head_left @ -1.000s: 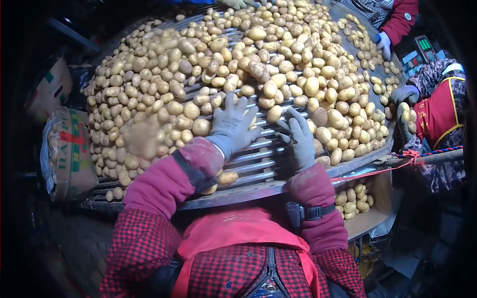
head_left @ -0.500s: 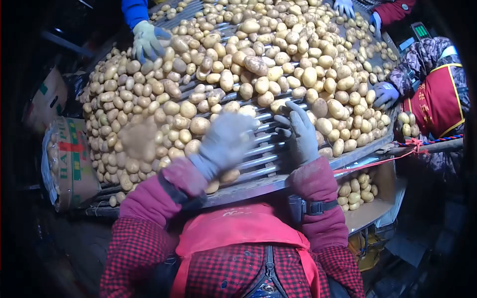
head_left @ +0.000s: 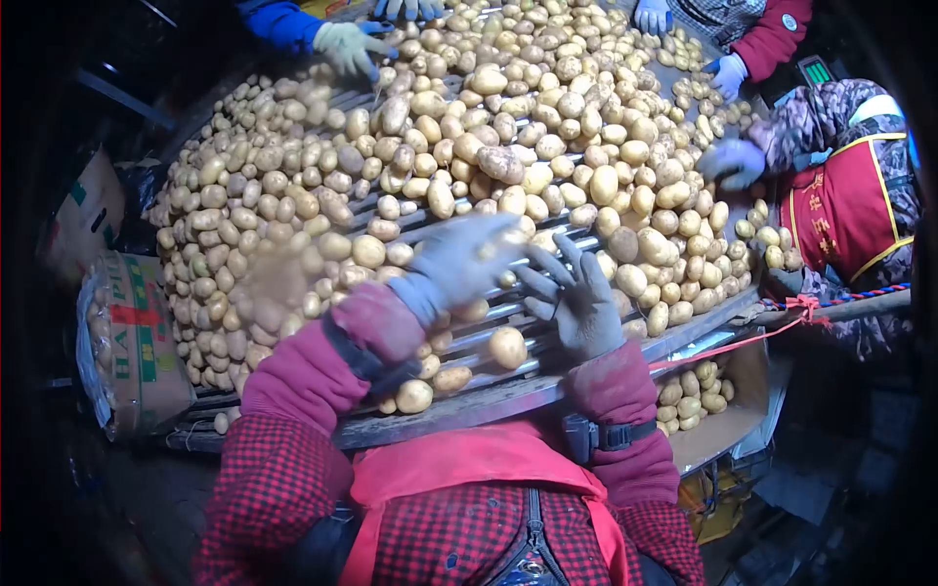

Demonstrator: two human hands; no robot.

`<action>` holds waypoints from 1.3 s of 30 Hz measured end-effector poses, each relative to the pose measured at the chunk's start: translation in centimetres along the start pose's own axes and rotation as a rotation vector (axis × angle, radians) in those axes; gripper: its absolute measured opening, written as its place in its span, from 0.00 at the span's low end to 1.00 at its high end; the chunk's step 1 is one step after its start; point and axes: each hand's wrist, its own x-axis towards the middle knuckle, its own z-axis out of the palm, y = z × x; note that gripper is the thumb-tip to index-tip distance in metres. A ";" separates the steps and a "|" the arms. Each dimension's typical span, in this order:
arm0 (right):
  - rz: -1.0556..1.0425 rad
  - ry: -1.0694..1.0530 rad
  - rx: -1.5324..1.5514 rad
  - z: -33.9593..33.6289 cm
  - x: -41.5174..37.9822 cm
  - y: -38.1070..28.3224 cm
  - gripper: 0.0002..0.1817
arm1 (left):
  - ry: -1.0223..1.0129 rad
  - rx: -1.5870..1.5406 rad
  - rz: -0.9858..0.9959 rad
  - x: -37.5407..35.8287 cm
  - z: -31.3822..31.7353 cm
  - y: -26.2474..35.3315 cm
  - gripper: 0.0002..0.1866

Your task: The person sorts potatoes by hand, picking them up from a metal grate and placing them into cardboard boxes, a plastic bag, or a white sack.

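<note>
My left hand [head_left: 459,259], in a grey glove, is over the slatted metal rack [head_left: 498,314] among the potatoes. Its fingers are smeared by motion, and a small potato [head_left: 486,251] shows by them; whether it is gripped I cannot make out. Close on its right, my right hand [head_left: 576,303] has its gloved fingers spread and nothing plainly held. Below the hands, a round potato [head_left: 507,348] lies on the bars. More potatoes [head_left: 413,396] rest along the near edge, left of it.
A large heap of potatoes [head_left: 264,186] covers the sorting table. Other people's gloved hands work at its far side [head_left: 349,49] and right side [head_left: 733,163]. A bag of potatoes [head_left: 147,342] stands at left, a box with potatoes [head_left: 728,435] below right. A red cord [head_left: 728,344] runs along the right edge.
My left hand has moved right and up, closer to the right hand, whose fingers have spread. Several potatoes now lie on the bars near the front edge. Other people's hands have shifted.
</note>
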 end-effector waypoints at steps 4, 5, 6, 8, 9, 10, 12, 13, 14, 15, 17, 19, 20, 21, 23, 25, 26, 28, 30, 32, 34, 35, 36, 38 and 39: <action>0.009 0.133 -0.047 0.1 -0.1 -0.6 0.36 | 0.166 0.145 0.381 2.8 -0.8 0.7 0.32; 0.008 0.137 -0.045 0.0 -0.3 -0.7 0.36 | 0.259 0.251 0.345 3.9 -2.7 -0.3 0.32; 0.000 0.158 -0.057 0.1 -0.3 -0.8 0.36 | 0.367 0.285 0.257 4.9 -4.5 -1.4 0.35; 0.009 0.123 -0.084 -0.1 -0.1 -1.0 0.36 | 0.469 0.679 -0.068 6.8 -5.6 -9.4 0.39; 0.011 0.119 -0.094 0.1 -0.1 -1.0 0.37 | 0.376 0.684 -0.204 7.4 -6.3 -12.4 0.38; 0.013 0.116 -0.106 0.4 -0.1 -1.1 0.37 | 0.377 0.684 -0.202 8.4 -6.4 -12.7 0.38; 0.007 0.113 -0.097 0.8 0.1 -1.0 0.37 | 0.331 0.776 -0.129 10.3 -6.2 -13.6 0.36; -0.103 0.069 -0.197 1.3 -0.3 -0.6 0.37 | 0.378 0.814 -0.157 12.1 -5.6 -14.6 0.35; -0.214 0.023 -0.305 1.3 -0.5 -0.7 0.37 | 0.254 0.730 -0.313 14.5 -6.2 -14.5 0.34; -0.020 0.128 -0.132 0.5 0.2 -1.2 0.36 | 0.258 0.746 -0.301 15.8 -6.4 -14.8 0.34; -0.020 0.128 -0.071 0.3 0.4 -1.4 0.36 | 0.253 0.781 -0.316 18.2 -7.1 -15.2 0.34; -0.018 0.139 -0.052 0.3 0.6 -1.5 0.37 | 0.304 0.796 -0.349 19.8 -5.9 -15.2 0.34; -0.023 0.148 -0.054 0.2 0.5 -1.8 0.37 | 0.360 0.825 -0.396 20.2 -5.4 -14.9 0.35; -0.029 0.147 -0.060 0.2 0.5 -1.8 0.37 | 0.337 0.671 -0.395 19.8 -5.4 -14.8 0.35; -0.030 0.117 -0.028 -0.1 0.6 -1.4 0.36 | 0.279 0.773 -0.335 17.6 -4.9 -14.3 0.35; -0.025 0.119 -0.059 0.1 0.6 -1.5 0.37 | 0.255 0.822 -0.171 15.2 -4.7 -13.9 0.34; -0.020 0.118 -0.068 0.1 0.6 -1.6 0.38 | 0.285 0.769 -0.079 13.7 -4.2 -13.6 0.32; -0.009 0.118 -0.092 0.3 0.5 -1.7 0.38 | 0.281 0.946 0.107 11.2 -3.3 -12.9 0.27; -0.011 0.120 -0.104 0.0 0.4 -1.6 0.38 | 0.177 0.910 0.126 9.1 -3.7 -12.1 0.28; -0.002 0.111 -0.103 0.0 0.4 -1.6 0.38 | 0.054 0.912 -0.023 7.6 -2.9 -10.8 0.32; -0.001 0.132 -0.047 -0.3 0.5 -1.5 0.37 | 0.106 0.908 0.030 4.4 -2.3 -9.2 0.39; -0.001 0.110 -0.046 -0.4 0.5 -1.5 0.37 | -0.019 0.856 -0.020 3.4 -2.7 -8.0 0.44; 0.009 0.101 -0.044 -0.4 0.5 -1.5 0.37 | -0.023 0.843 -0.010 2.3 -2.5 -7.6 0.42; 0.011 0.100 -0.039 -0.4 0.6 -1.5 0.37 | -0.102 0.806 0.024 -0.7 -2.4 -6.0 0.38; 0.003 0.093 -0.056 -0.4 0.6 -1.6 0.37 | -0.098 0.810 0.018 -2.2 -2.6 -5.4 0.38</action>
